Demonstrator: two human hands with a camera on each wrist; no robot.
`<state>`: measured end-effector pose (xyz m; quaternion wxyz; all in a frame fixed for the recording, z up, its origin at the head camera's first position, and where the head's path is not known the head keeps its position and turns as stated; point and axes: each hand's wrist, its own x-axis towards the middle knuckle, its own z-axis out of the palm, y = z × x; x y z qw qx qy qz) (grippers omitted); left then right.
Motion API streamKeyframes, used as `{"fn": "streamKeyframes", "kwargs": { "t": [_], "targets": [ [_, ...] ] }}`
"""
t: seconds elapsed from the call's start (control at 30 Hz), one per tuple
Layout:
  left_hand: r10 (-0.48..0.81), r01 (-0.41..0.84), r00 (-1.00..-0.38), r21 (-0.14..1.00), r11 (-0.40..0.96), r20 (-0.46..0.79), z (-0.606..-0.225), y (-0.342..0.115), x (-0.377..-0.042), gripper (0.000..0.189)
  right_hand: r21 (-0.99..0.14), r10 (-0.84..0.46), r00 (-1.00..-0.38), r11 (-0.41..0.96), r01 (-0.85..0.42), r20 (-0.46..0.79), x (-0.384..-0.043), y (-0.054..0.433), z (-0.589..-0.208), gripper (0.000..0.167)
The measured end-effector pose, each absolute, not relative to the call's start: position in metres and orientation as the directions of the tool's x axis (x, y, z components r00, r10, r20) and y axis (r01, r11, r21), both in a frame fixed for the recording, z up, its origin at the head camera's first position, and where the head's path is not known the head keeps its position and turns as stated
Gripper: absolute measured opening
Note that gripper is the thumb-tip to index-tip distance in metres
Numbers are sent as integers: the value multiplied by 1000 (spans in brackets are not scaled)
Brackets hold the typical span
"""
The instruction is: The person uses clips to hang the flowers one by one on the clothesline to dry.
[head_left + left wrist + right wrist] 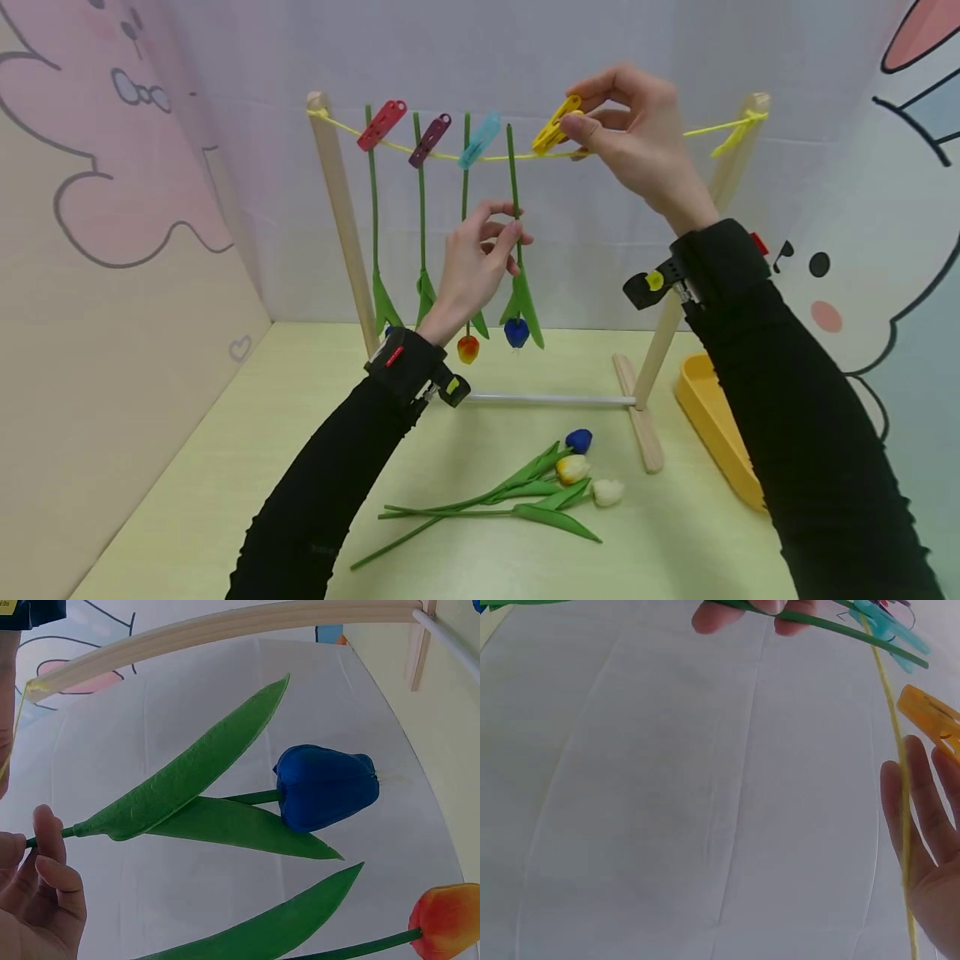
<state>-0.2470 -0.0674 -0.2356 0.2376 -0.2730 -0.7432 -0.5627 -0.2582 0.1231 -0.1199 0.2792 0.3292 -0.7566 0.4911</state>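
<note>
My left hand (480,258) pinches the green stem of an upside-down blue tulip (516,333), its two leaves and bloom hanging below the fingers. The stem's cut end rises just past the yellow string (495,157). In my right hand (637,125) is a yellow clothespin (555,127), tilted, its tip right at the string to the right of that stem. The right wrist view shows the string passing across the right fingers. Leftward along the string, a red clothespin (382,125), a purple clothespin (430,140) and a light blue clothespin (480,140) each hold a tulip stem.
Wooden posts (341,217) carry the string, with a white bar (551,400) low between them. A blue, a yellow-white and a white tulip (607,492) lie on the table in front. A yellow tray (712,425) stands at the right, partly behind the right sleeve.
</note>
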Motion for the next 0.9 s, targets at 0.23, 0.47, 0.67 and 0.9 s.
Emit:
{"fn": "streamKeyframes", "kwargs": {
  "t": [0.23,0.47,0.67,0.9],
  "targets": [
    [118,639,-767,731,239,631,-232,-68,-250,25,-595,-234,-675,331,-732,700,-255,118,-115,24],
    [118,631,-773,738,237,623,-230,-66,-250,27,-628,-203,-708,342,-699,676,-255,115,-114,19],
    [123,625,-779,743,241,615,-228,-64,-250,27,-637,-188,-706,319,-701,683,-256,113,-114,16],
    [117,615,-786,750,244,607,-228,-64,-252,27,-641,-154,-693,281,-714,704,-258,109,-115,13]
  ]
}}
